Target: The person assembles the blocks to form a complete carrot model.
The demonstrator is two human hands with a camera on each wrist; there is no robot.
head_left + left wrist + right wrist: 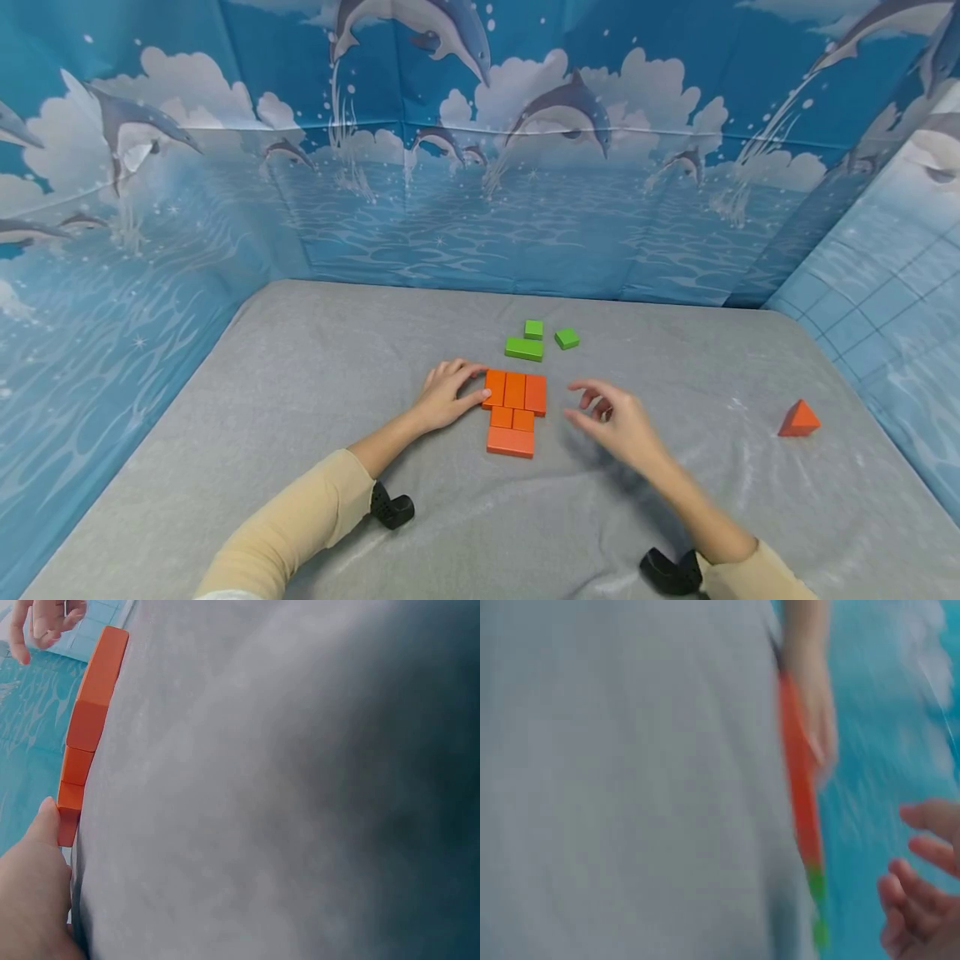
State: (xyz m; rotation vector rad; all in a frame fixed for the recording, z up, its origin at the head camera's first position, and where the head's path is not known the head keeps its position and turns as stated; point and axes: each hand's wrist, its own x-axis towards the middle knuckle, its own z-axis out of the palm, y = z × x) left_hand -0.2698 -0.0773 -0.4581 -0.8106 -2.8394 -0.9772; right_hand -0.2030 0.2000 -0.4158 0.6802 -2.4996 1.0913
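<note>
- Grey cloth (360,350): beneath everything.
- Orange block layout (515,416): mid-cloth, long axis 12–6 o'clock, broad three-block end toward 12.
- Right hand (617,417): its 3 o'clock, thumb and fingers apart, loosely bent.
- Left hand (444,402): 9 o'clock, fingers relaxed, thumb touching the edge, index seemingly too.
- Green blocks (524,349): three, 12–1 o'clock.
- Orange triangular prism (799,419): well apart, 3 o'clock.

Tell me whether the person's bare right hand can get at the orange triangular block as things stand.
Probably yes: the bare right hand appears to hold nothing, and only grey cloth shows between it and the orange triangular block.
</note>
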